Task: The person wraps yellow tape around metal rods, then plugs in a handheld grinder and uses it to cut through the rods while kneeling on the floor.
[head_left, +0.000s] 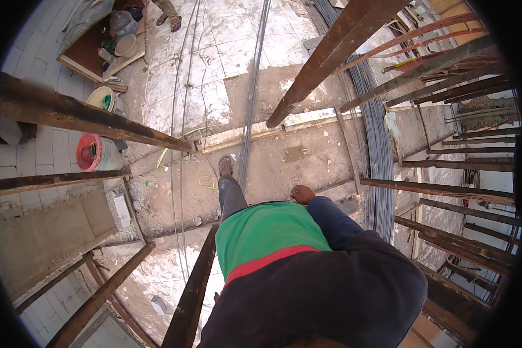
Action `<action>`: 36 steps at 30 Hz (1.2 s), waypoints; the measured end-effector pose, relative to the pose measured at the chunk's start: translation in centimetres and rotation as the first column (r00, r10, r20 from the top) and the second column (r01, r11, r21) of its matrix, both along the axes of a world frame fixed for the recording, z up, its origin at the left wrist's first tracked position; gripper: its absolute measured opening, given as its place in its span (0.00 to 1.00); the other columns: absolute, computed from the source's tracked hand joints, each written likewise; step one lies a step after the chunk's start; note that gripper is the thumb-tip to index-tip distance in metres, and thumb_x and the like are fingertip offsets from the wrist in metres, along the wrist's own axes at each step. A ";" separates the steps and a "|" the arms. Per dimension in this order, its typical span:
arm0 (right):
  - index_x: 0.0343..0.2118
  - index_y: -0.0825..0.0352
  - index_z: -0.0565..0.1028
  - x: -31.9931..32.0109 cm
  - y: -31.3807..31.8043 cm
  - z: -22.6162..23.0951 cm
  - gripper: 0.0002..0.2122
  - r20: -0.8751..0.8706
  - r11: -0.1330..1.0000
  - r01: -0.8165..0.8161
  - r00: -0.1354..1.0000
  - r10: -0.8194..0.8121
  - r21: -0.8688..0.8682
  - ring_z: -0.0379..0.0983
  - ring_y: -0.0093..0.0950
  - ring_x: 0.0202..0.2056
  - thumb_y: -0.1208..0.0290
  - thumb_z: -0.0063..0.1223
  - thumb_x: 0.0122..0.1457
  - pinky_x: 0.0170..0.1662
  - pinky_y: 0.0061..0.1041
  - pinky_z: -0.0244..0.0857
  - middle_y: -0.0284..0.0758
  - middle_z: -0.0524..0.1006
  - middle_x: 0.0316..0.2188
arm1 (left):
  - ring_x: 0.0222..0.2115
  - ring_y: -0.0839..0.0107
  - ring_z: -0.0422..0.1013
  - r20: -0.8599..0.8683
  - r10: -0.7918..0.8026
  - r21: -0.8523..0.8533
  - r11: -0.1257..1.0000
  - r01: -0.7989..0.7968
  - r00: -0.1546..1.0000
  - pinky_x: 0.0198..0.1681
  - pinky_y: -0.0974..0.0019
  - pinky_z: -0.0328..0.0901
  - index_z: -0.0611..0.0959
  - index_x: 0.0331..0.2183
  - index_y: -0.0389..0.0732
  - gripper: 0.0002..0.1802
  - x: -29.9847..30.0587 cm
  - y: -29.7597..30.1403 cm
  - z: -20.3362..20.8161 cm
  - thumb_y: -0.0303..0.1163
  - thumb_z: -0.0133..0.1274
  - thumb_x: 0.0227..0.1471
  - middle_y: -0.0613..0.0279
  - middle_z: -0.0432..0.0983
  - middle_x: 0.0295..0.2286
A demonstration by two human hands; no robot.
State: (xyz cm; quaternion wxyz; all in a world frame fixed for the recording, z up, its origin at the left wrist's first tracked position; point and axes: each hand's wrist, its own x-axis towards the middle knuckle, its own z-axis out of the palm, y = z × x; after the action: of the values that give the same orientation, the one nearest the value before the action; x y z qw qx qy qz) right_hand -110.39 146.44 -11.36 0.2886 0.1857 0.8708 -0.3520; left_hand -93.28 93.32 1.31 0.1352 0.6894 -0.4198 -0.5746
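Observation:
My right hand [301, 194] hangs beside my green, red and black top [275, 229], its fingers curled in, with nothing seen sticking out of them. It is over the dusty floor strip and touches no other thing that I can see. Of my left hand [216, 297] only a small bit shows past my left side, near a dark wooden prop [192, 287]; its fingers are hidden. One sandalled foot [225, 166] is forward on the dirt, beside a thin bundle of steel rods [251, 104].
Wooden props [330, 64] lean on both sides. A thick rod bundle [377, 139] runs along the right. At left are a red-rimmed bucket [90, 152], a cream bucket [101, 98] and a wooden box [78, 61] of odds and ends. Another person's feet [171, 22] stand far ahead.

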 end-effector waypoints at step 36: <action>0.45 0.67 0.77 -71.1 23.9 24.3 0.12 -0.718 0.678 0.557 0.195 -0.668 -0.479 0.75 0.24 0.41 0.67 0.50 0.63 0.45 0.25 0.68 0.35 0.79 0.39 | 0.25 0.72 0.73 0.202 -0.761 0.145 -0.600 0.787 -0.617 0.27 0.66 0.66 0.81 0.35 0.37 0.16 -84.2 8.3 -17.9 0.39 0.45 0.59 0.61 0.77 0.24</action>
State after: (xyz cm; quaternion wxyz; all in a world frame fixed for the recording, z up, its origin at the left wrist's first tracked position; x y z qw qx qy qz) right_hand -181.46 170.36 12.94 -0.3376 0.2987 0.7208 -0.5266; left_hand -177.48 101.58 -16.56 -0.4593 -0.0203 -0.8464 -0.2686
